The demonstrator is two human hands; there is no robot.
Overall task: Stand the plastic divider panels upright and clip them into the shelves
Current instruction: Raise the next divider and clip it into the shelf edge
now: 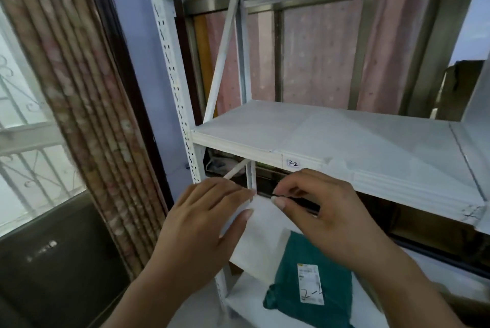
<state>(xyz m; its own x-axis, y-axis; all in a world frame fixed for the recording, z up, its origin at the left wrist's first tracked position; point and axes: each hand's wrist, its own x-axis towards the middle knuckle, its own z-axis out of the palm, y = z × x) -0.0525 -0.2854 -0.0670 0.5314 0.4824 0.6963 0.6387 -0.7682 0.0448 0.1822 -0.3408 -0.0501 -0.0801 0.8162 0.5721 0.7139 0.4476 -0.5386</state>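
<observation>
Daylit window (pixel 23 120), floral curtain (pixel 87 104)

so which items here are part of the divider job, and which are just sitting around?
In the job:
- white plastic divider panel, held by both hands
- left hand
- right hand, also pinching something thin and dark, can't tell what
- shelf labelled 3-2

Lying about:
- green mailer bag with a shipping label, on the lower shelf
- patterned curtain

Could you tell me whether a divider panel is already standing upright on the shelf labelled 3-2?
No, the shelf labelled 3-2 shows only its bare white surface.
</observation>
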